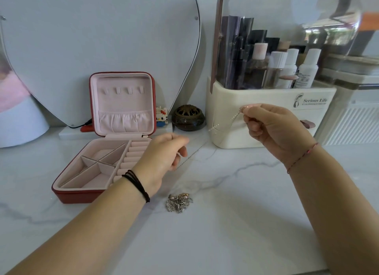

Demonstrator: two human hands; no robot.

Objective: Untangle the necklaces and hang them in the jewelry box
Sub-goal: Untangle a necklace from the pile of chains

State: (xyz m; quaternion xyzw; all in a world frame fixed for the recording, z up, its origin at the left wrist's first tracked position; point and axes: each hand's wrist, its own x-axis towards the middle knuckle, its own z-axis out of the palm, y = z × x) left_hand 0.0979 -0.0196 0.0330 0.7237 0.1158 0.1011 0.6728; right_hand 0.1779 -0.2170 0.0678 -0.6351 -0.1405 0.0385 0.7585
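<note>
The red jewelry box (67, 194) sits open on the left, 4 hooks in its upright lid. The left hand (164, 154) curls its fingers beside a thin chain (231, 118); I cannot tell if they pinch it. The tangled necklaces (179, 203) lie on the counter (225, 233). The right hand (272, 129) pinches the chain's raised end before an organizer (266, 114) marked "Serious Life".

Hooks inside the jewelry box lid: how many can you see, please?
4: far-left hook, centre-left hook, centre-right hook, far-right hook, in one row across the open lid. None seems hidden.

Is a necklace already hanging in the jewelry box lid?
No, the four hooks in the jewelry box lid are bare.
</note>
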